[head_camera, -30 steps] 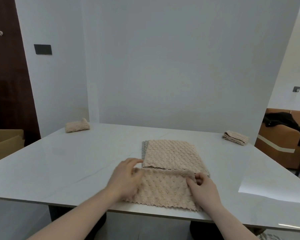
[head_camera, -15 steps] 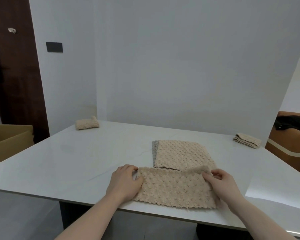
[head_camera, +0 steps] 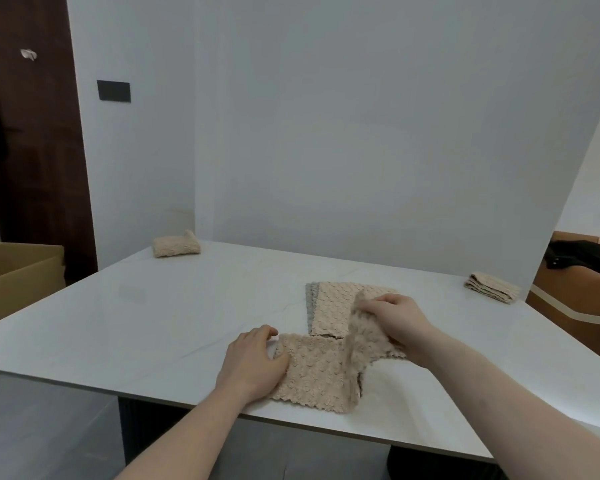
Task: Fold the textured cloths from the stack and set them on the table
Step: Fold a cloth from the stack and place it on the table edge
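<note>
Cloth (head_camera: 312, 372) lies under flat left hand (head_camera: 253, 365); right hand (head_camera: 395, 318) pinches its lifted end.

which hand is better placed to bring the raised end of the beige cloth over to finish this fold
Right. The right hand already pinches the lifted end of the beige cloth, while the left hand lies flat on its other end, pinning it to the table.

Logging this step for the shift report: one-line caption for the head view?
Left hand pins the beige cloth flat while right hand lifts its right end over, stack behind.
</note>
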`<state>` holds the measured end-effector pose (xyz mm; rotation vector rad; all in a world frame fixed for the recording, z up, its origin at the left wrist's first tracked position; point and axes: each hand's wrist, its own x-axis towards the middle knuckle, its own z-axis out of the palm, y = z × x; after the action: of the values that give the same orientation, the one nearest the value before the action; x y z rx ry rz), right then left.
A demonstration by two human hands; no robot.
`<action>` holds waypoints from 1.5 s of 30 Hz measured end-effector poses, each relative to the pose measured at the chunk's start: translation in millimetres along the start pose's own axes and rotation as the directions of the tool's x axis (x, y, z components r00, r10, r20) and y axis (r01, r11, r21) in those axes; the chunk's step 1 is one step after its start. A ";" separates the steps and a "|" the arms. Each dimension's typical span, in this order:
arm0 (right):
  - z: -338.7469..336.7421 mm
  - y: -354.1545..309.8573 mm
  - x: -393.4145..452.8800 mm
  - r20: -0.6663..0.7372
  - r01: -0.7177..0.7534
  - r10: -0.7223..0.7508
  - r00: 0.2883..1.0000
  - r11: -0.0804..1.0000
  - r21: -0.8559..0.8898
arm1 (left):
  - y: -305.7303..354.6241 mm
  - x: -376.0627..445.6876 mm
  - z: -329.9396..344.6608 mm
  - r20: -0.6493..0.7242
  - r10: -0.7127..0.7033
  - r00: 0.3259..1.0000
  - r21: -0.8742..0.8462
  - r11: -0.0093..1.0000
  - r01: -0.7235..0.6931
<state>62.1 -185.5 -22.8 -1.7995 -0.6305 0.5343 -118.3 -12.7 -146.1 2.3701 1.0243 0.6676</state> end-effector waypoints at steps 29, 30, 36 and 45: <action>41.0 114.3 -19.5 -0.009 0.365 -0.408 0.913 0.826 -0.430 | 2.9 2.3 -3.6 -0.079 -0.090 0.993 -0.169 0.983 0.076; 41.4 115.0 -18.2 -0.005 0.360 -0.406 0.914 0.816 -0.451 | 2.9 2.4 -3.3 -0.081 -0.088 0.993 -0.171 0.983 0.073; 41.5 118.6 -13.7 -0.010 0.331 -0.391 0.920 0.792 -0.514 | 2.5 2.1 -2.4 -0.071 -0.077 0.994 -0.152 0.986 0.066; 42.6 115.2 -15.5 -0.022 0.257 -0.336 0.942 0.758 -0.600 | 3.4 1.3 -0.5 -0.052 -0.070 0.996 0.008 0.998 0.070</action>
<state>41.5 -194.7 -144.6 -2.2305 -1.0568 -0.0189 -115.9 -13.7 -143.4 2.3248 1.1291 0.7023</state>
